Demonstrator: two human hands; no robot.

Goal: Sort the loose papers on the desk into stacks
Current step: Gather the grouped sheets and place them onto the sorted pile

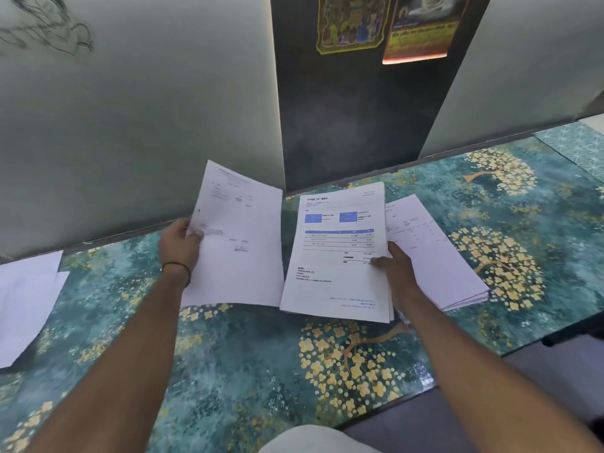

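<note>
left hand (pixel 179 245) pinching single white printed sheet (pixel 235 237) | right hand (pixel 394 266) gripping unsorted white paper bundle (pixel 340 256) | two stacks forming at table (pixel 228 371) ends, sorting seemingly midway

A dark grey wall panel (pixel 353 119) carries a yellow-edged sticker (pixel 351 22) and an orange-bordered poster (pixel 421 27) near its top, while a black scribbled drawing (pixel 49 27) marks the pale wall (pixel 163 125) left of it.

Obs: table (pixel 248 371) top glossy and smooth, printed teal-and-gold pattern, glare spot at lower right of frame. Paper items (single sheet (pixel 238 243), centre stack (pixel 336 282), right stack (pixel 438 259)): thin white paper, matt, smooth. Behind: wall panels (pixel 147 109) at upper left matt, frosted grey; dark panel (pixel 353 119) at centre top matt, faintly mottled.
</note>
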